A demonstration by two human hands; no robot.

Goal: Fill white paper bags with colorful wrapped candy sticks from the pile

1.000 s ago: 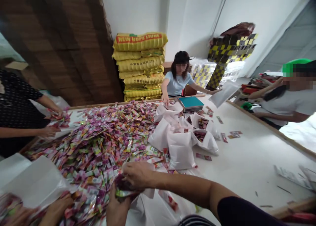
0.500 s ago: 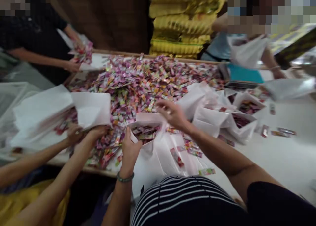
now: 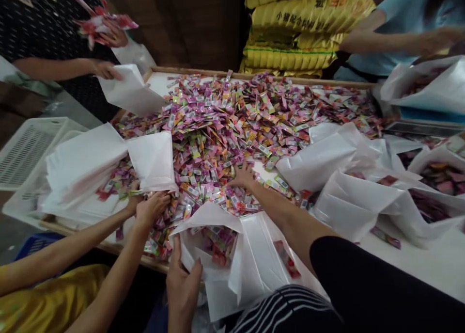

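Observation:
My left hand (image 3: pixel 184 285) holds the left edge of a white bag (image 3: pixel 214 216), with its thumb toward the mouth. The bag gapes toward the pile, and small colourful packets (image 3: pixel 222 245) show inside. Ahead of it, my right hand (image 3: pixel 242 176) reaches onto a broad heap of small wrapped packets (image 3: pixel 207 124), mostly pink and purple. Its fingers are spread over the packets, and I see nothing gripped in them. Beneath my right forearm lies more white bag material (image 3: pixel 256 241) with a red packet (image 3: pixel 288 260) on it.
White bags with packets inside (image 3: pixel 363 202) stand at the right. A stack of blank white bags (image 3: pixel 85 156) and a white basket (image 3: pixel 27 149) are at the left. Co-workers' hands (image 3: pixel 154 207) work beside me. Yellow sacks (image 3: pixel 290 27) are piled behind the wooden table rim (image 3: pixel 269 78).
My right hand has gone from above the bag out onto the packet heap, and its fingers have spread. The bag in my left hand sits lower in view, its mouth wider.

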